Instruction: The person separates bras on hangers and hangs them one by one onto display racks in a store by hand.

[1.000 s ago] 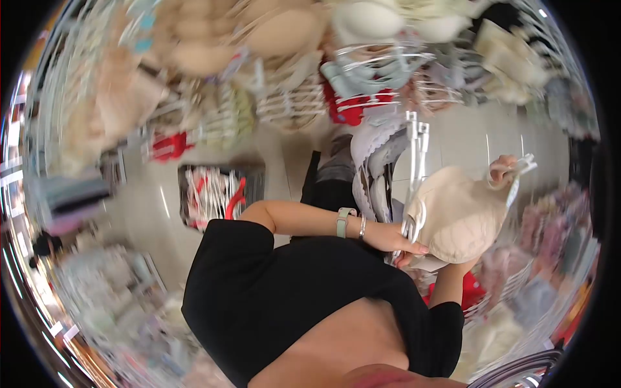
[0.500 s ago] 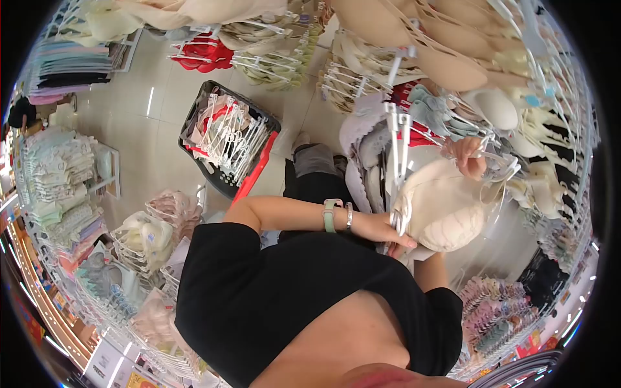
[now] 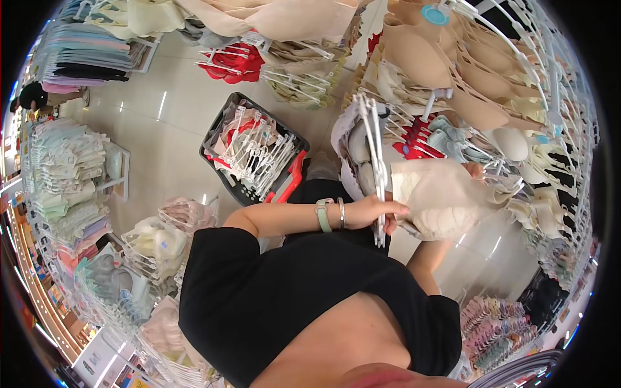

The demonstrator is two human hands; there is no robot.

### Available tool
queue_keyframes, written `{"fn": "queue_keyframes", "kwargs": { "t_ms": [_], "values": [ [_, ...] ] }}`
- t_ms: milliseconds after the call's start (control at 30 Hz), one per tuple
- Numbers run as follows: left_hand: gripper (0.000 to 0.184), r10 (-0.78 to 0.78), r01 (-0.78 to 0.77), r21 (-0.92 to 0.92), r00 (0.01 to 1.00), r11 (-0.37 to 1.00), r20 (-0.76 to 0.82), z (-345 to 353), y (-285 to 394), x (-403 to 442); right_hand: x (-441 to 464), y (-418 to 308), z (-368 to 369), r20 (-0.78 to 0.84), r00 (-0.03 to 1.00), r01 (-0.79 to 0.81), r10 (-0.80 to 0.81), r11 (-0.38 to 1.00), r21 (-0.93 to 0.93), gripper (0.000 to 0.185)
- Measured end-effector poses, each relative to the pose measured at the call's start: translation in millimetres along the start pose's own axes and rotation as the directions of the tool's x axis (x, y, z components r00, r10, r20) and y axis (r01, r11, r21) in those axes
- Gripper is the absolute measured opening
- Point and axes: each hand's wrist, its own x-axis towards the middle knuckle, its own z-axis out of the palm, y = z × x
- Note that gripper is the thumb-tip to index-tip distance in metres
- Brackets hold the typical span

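My left hand, with a pale green watch and a bracelet at the wrist, is closed around several white hangers. Lavender and grey bras hang from this bundle. Just right of it, a cream bra with a quilted-looking lower part is spread out, its near edge close to my left fingertips. Behind its upper right edge shows a little of my right hand; the fabric covers most of the fingers. White hanger clips are at the bra's right end.
A black basket with a red handle stands on the floor, full of garments on white hangers. Beige bras hang on racks at upper right, with red ones below. More racks of underwear line the left side. A person is at far left.
The hanger bundle in my left hand has swung upright and shifted left. The cream bra has turned flatter and now covers much of my right hand. The basket appears farther right and lower.
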Motion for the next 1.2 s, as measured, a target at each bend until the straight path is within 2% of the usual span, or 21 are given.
{"fn": "queue_keyframes", "kwargs": {
  "t_ms": [67,200,333,400,467,533,600,667,733,800,867,933,967,1000,1067,1133,1200],
  "values": [
    [0.026,0.009,-0.02,-0.163,0.998,0.986,-0.069,-7.5,-5.9,3.9,2.5,-3.4,-12.8,-0.002,1.0,-0.014,0.014,1.0,-0.002,0.025],
    [0.015,0.242,-0.299,-0.254,0.942,0.92,-0.233,-14.2,-4.7,-0.8,16.0,-26.2,-37.8,0.008,0.999,-0.035,0.035,0.999,-0.031,0.025],
    [0.017,0.414,-0.509,-0.2,0.829,0.837,-0.377,-5.3,-17.3,1.3,32.4,-49.1,-37.5,0.037,0.996,-0.077,0.079,0.996,-0.055,0.025],
    [0.012,0.473,-0.562,-0.125,0.78,0.818,-0.41,0.8,-20.2,5.7,36.2,-53.1,-38.3,-0.137,0.99,-0.06,0.031,0.975,-0.213,0.026],
    [0.013,0.566,-0.654,-0.019,0.668,0.756,-0.483,-1.2,-26.7,8.6,34.3,-56.7,-40.6,-0.106,0.994,-0.031,0.007,0.973,-0.23,0.027],
    [0.022,0.695,-0.78,0.027,0.541,0.626,-0.473,-0.8,-29.2,5.6,31.8,-60.1,-48.3,0.02,0.999,-0.032,0.038,0.971,-0.238,0.027],
    [0.026,0.736,-0.809,0.146,0.423,0.569,-0.528,6.6,-27.4,-2.9,30.8,-48.4,-63.7,0.091,0.995,-0.004,0.027,0.971,-0.238,0.024],
    [0.027,0.758,-0.839,0.184,0.339,0.512,-0.558,16.5,-32.2,-17.9,31.6,-36.5,-56.0,-0.021,0.994,-0.104,0.104,0.915,-0.39,0.023],
    [0.028,0.773,-0.877,0.221,0.226,0.426,-0.593,26.7,-45.8,-28.9,40.6,-17.7,-49.5,-0.12,0.959,-0.278,0.255,0.786,-0.552,0.022],
    [0.027,0.776,-0.92,0.192,0.16,0.341,-0.61,34.0,-65.4,-37.2,55.7,6.9,-29.0,-0.115,0.925,-0.334,0.363,0.627,-0.703,0.027],
    [0.025,0.782,-0.911,0.261,0.097,0.319,-0.615,52.3,-75.6,-43.6,64.4,52.0,-18.2,0.13,0.951,0.001,0.28,0.417,-0.909,0.03],
    [0.024,0.836,-0.932,0.301,0.005,0.204,-0.549,67.3,-83.7,-44.3,61.1,89.7,3.9,0.336,0.915,0.25,0.225,0.339,-0.907,0.034],
    [0.022,0.858,-0.943,0.314,-0.068,0.112,-0.509,70.8,-87.4,-42.5,62.2,110.4,3.3,0.352,0.901,0.258,0.254,0.338,-0.905,0.034],
    [0.022,0.842,-0.941,0.322,-0.092,0.1,-0.532,74.6,-90.5,-42.8,65.2,132.4,1.3,0.367,0.877,0.255,0.31,0.348,-0.902,0.035],
    [0.02,0.861,-0.931,0.36,-0.233,-0.064,-0.451,82.9,-94.8,-43.6,61.7,160.6,-0.2,0.397,0.834,0.264,0.383,0.354,-0.897,0.036],
    [0.018,0.824,-0.913,0.398,-0.294,-0.092,-0.484,86.0,-103.5,-49.3,57.5,180.7,1.6,0.4,0.811,0.335,0.428,0.221,-0.916,0.039],
    [0.017,0.785,-0.849,0.508,-0.413,-0.147,-0.462,86.6,-112.8,-53.2,46.5,192.8,2.7,0.424,0.775,0.362,0.468,0.22,-0.906,0.039]
  ]
}}
